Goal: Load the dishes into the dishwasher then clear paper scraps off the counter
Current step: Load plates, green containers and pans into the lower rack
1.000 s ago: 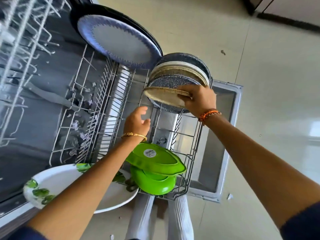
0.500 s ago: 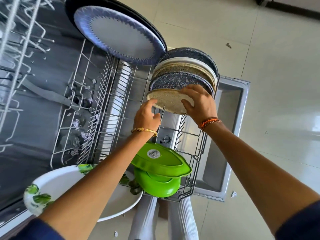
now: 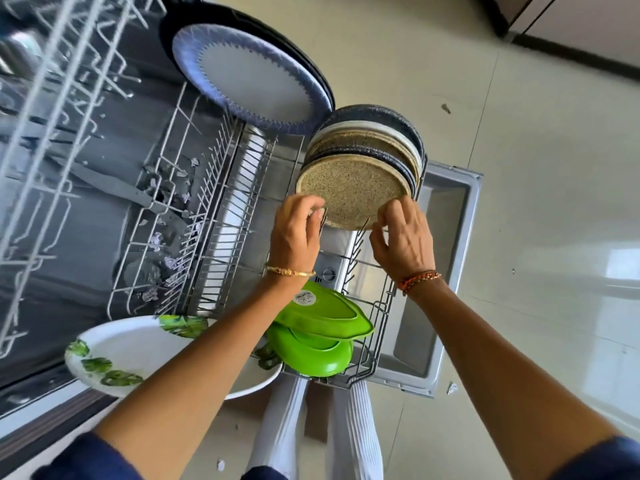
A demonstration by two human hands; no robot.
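Flanking the speckled beige plate upright in the lower rack, left hand and right hand pinch its lower rim.

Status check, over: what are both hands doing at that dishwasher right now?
Left hand and right hand pinch the speckled beige plate at its lower edge. Plate upright in lower rack, fronting the stack. Nothing blocking.

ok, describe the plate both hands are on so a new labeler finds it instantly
Start at the pulled-out lower rack of the open dishwasher. At its far end a row of speckled plates stands on edge; the target is the front one, the beige speckled plate, between the left hand and right hand. The plates behind show only rims, some dark blue; this one shows its full sandy face.
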